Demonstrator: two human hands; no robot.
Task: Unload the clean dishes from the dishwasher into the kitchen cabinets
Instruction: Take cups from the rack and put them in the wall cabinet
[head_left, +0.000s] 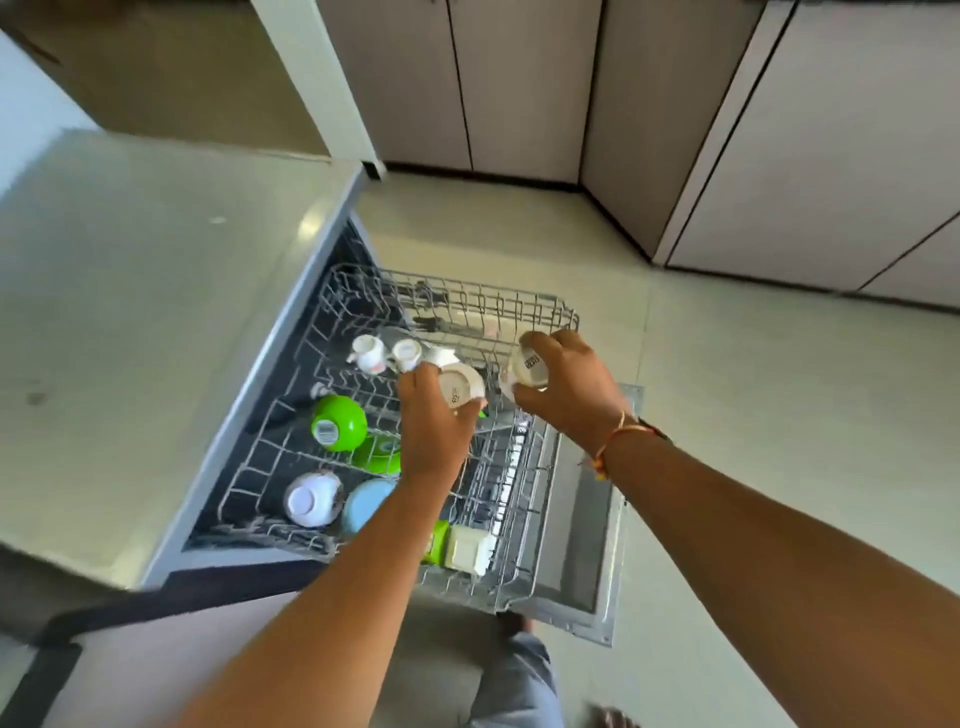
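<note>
While held over wire rack (519, 306) | left hand (431, 415) grips round bowl (462, 387) | right hand (571, 389) grips glossy cup (530, 366)

A pale countertop (130, 291) lies at left — glossy floor tiles (753, 415) spread to the right.

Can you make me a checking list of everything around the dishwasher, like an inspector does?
Surface: pale counter to the left of the pulled-out wire rack.
Job's things: green bowl bottom up, blue bowl and small white cups in the rack.
Clutter: nothing seen.
Hands: left hand grips the left cup; right hand grips the right cup, both above the rack.
Cables: nothing seen.
Surroundings: closed cabinets, pale floor, dishwasher door folded down.
</note>
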